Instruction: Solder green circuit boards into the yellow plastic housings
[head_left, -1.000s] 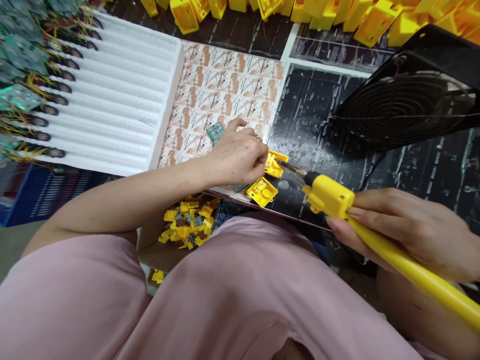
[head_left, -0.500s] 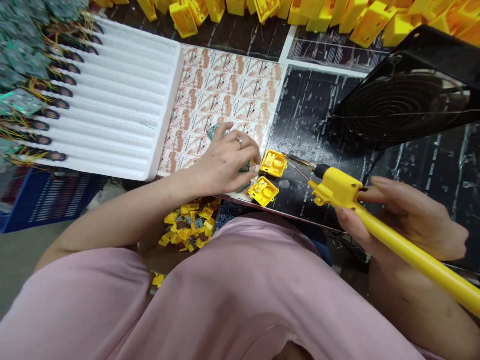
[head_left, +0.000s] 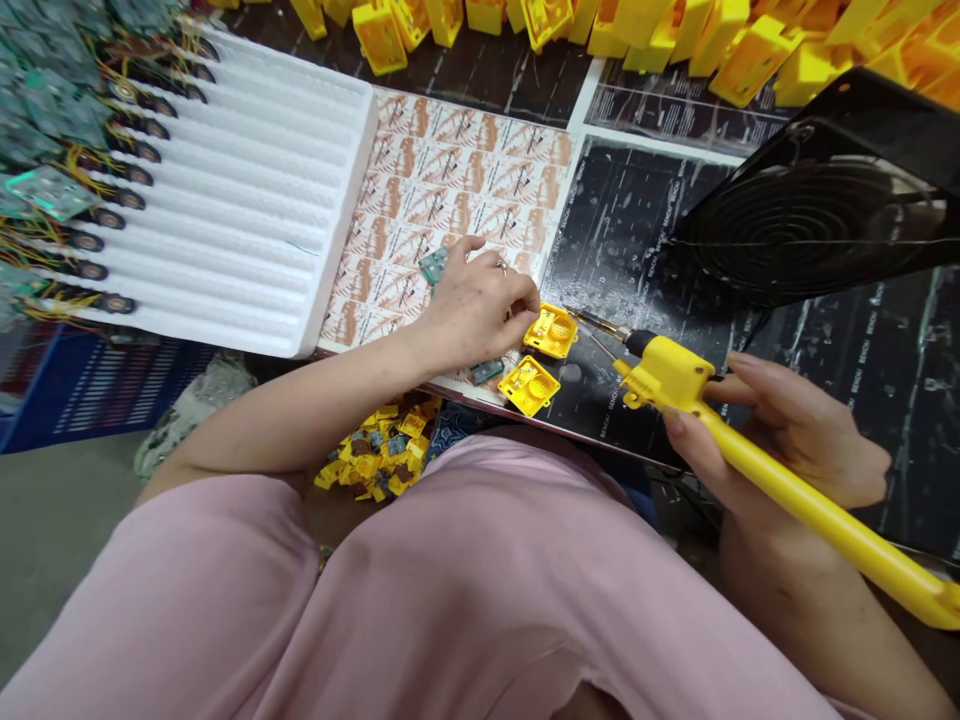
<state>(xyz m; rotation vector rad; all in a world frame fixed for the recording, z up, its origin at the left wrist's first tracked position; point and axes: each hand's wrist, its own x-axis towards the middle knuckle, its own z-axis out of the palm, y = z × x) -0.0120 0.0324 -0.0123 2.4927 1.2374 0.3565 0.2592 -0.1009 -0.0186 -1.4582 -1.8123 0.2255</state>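
Note:
My right hand (head_left: 795, 430) is wrapped round a yellow soldering iron (head_left: 675, 375), whose dark tip points left at a small yellow plastic case (head_left: 555, 332). At that case's left edge, my left hand (head_left: 484, 305) has thumb and forefinger pinched together. What the pinch holds is too small to make out. Just below lies a second yellow case (head_left: 529, 386), open side up. A green circuit board (head_left: 486, 372) lies under the left wrist side, close to the second case. Beyond the left fingers another green circuit board (head_left: 433, 265) rests on the patterned sheet.
A ridged white foam tray (head_left: 247, 200) stands at left, with circuit boards (head_left: 52, 120) and wired round parts along its far side. A black fan (head_left: 817, 210) stands at right. Yellow housings (head_left: 660, 35) line the back. A box of small yellow parts (head_left: 379, 455) sits below the table edge.
My left hand has moved right, and its thumb and forefinger have closed beside the upper yellow case. The board near the wrist shows more. The soldering iron stays almost in place.

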